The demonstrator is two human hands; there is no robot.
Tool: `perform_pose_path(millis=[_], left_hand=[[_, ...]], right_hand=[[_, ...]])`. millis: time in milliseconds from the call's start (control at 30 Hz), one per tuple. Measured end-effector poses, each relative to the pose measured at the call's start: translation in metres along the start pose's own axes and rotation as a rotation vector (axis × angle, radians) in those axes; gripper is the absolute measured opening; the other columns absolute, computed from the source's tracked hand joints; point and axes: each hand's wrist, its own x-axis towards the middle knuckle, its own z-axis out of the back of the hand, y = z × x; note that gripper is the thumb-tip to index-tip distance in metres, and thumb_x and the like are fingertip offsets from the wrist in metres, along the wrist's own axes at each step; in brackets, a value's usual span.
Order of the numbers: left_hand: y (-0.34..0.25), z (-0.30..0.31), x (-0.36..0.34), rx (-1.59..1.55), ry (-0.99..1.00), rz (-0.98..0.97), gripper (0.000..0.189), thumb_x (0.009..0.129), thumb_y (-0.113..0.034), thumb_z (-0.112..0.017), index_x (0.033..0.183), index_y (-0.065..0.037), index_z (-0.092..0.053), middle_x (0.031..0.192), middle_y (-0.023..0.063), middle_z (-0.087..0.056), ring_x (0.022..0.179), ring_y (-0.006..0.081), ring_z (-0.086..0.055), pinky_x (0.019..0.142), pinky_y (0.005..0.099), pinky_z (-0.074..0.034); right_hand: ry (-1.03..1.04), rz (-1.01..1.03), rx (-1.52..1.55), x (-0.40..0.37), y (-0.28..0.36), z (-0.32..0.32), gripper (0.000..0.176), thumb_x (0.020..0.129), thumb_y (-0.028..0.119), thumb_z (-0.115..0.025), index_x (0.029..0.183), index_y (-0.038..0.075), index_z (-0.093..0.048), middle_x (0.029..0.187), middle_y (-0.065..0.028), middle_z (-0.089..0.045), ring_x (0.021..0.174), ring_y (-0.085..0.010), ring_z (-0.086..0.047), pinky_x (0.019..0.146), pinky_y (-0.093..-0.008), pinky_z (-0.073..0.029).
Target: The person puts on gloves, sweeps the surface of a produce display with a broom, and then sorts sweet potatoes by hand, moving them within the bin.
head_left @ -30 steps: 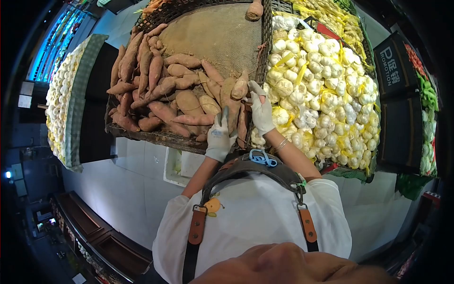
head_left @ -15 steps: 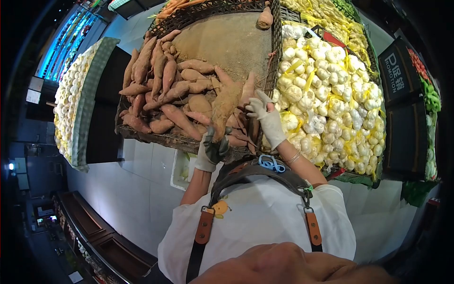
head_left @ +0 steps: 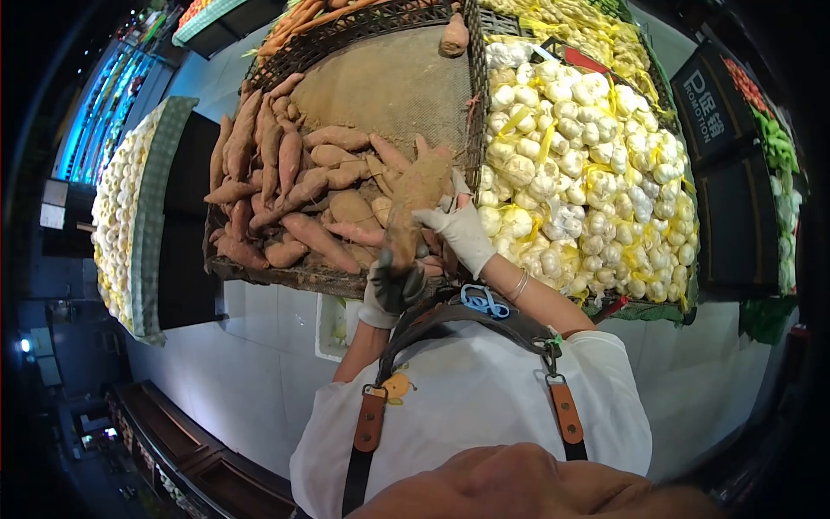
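A large, soil-covered sweet potato (head_left: 413, 203) is held up at the front of the bin, its narrow end toward me. My left hand (head_left: 389, 292), in a glove with a dark palm, is closed around that lower end. On the right side of the same sweet potato, my gloved right hand (head_left: 462, 232) grips it, with a finger or thumb lying across its surface. Some of the right fingers are hidden behind it. Beneath and to the left lies a pile of sweet potatoes (head_left: 316, 233), reddish and dusty.
Bagged garlic (head_left: 579, 164) fills the section to the right, past a black plastic crate wall (head_left: 476, 95). One lone root (head_left: 454, 36) sits at the back of the bin. Carrots (head_left: 298, 26) lie beyond. A white foam box (head_left: 330, 327) stands on the floor below.
My right hand has moved left and down from beside the pile onto the large sweet potato and closed on it. My left hand still grips its lower end. The view has shifted slightly.
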Motion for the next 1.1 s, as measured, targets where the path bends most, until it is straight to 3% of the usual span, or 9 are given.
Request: perform_pose_path(millis=[133,267,367,500,533,633,733,933,1100], left_hand=[[-0.002,-0.009,0.0,-0.192,0.103,0.028,0.063,0.087,-0.058,-0.058,0.115,-0.002,-0.052,0.068,0.0061,-0.054,0.037,0.0113,-0.035,0.036,0.0251,-0.03],[-0.023,-0.012,0.0,-0.157,0.049,-0.054,0.06,0.087,-0.052,-0.06,0.123,-0.005,-0.049,0.088,0.0113,-0.059,0.039,0.0124,-0.039,0.036,0.0242,-0.034],[-0.049,-0.018,-0.006,0.191,-0.004,-0.212,0.066,0.087,-0.052,-0.061,0.129,-0.003,-0.047,0.104,0.0086,-0.062,0.048,0.0109,-0.049,0.042,0.0251,-0.04],[-0.071,-0.048,0.011,1.096,-0.295,-0.701,0.072,0.08,-0.008,-0.071,0.143,-0.013,-0.036,0.123,0.014,-0.057,0.08,0.0203,-0.064,0.064,0.0286,-0.054],[-0.073,-0.057,0.01,0.947,-0.306,-0.429,0.08,0.078,0.001,-0.069,0.146,-0.013,-0.031,0.127,0.0175,-0.056,0.088,0.0227,-0.065,0.078,0.0332,-0.055],[-0.047,-0.033,0.039,1.856,-0.341,0.031,0.089,0.078,-0.021,-0.072,0.151,-0.011,-0.022,0.128,0.0203,-0.056,0.097,0.031,-0.066,0.087,0.0387,-0.052],[-0.023,-0.01,0.067,2.013,-0.558,-0.024,0.091,0.076,-0.031,-0.071,0.151,-0.012,-0.023,0.131,0.0203,-0.054,0.107,0.0351,-0.062,0.09,0.0411,-0.05],[-0.029,-0.008,0.099,1.959,-0.559,-0.15,0.1,0.072,-0.031,-0.077,0.149,-0.002,-0.021,0.131,0.0222,-0.054,0.115,0.0335,-0.058,0.091,0.0391,-0.05],[-0.037,0.01,0.119,0.939,-0.618,-0.118,0.097,0.069,0.0,-0.078,0.148,0.003,-0.02,0.119,0.0174,-0.059,0.1,0.0237,-0.062,0.082,0.0315,-0.052]], right_hand=[[-0.046,0.088,-0.471,0.015,0.003,0.024,0.069,0.087,0.019,-0.065,0.145,0.005,-0.029,0.128,-0.0068,-0.055,0.108,-0.0171,-0.058,0.09,-0.0276,-0.048],[-0.169,0.005,-0.395,0.022,0.012,0.038,0.062,0.095,0.038,-0.058,0.143,0.004,-0.036,0.118,-0.0076,-0.061,0.096,-0.0152,-0.063,0.085,-0.0274,-0.05],[-0.232,0.243,-0.43,0.027,0.025,0.058,0.064,0.096,0.042,-0.057,0.143,0.003,-0.037,0.119,-0.0097,-0.061,0.099,-0.017,-0.063,0.085,-0.0287,-0.05],[-0.302,0.314,-0.412,0.018,0.042,0.062,0.055,0.1,0.034,-0.051,0.142,0.001,-0.036,0.12,-0.0112,-0.061,0.104,-0.0183,-0.063,0.087,-0.0299,-0.051],[-0.305,0.309,-0.416,0.016,0.041,0.063,0.052,0.101,0.031,-0.05,0.142,0.001,-0.037,0.12,-0.0111,-0.061,0.104,-0.0184,-0.062,0.087,-0.0296,-0.05],[-0.288,0.274,-0.464,0.016,0.03,0.069,0.053,0.101,0.031,-0.05,0.142,0.001,-0.037,0.119,-0.0113,-0.061,0.103,-0.0177,-0.062,0.087,-0.03,-0.05],[-0.253,0.291,-0.494,0.009,0.024,0.074,0.051,0.101,0.03,-0.05,0.141,0.001,-0.038,0.119,-0.0114,-0.061,0.102,-0.0157,-0.062,0.087,-0.03,-0.05],[-0.331,0.255,-0.517,-0.003,0.016,0.097,0.05,0.1,0.03,-0.053,0.138,-0.002,-0.042,0.122,-0.0114,-0.059,0.113,-0.016,-0.055,0.097,-0.0278,-0.042],[-0.349,0.332,-0.76,-0.02,0.015,0.094,0.047,0.098,0.028,-0.055,0.136,0.001,-0.047,0.119,-0.014,-0.062,0.109,-0.0179,-0.059,0.094,-0.0293,-0.045]])
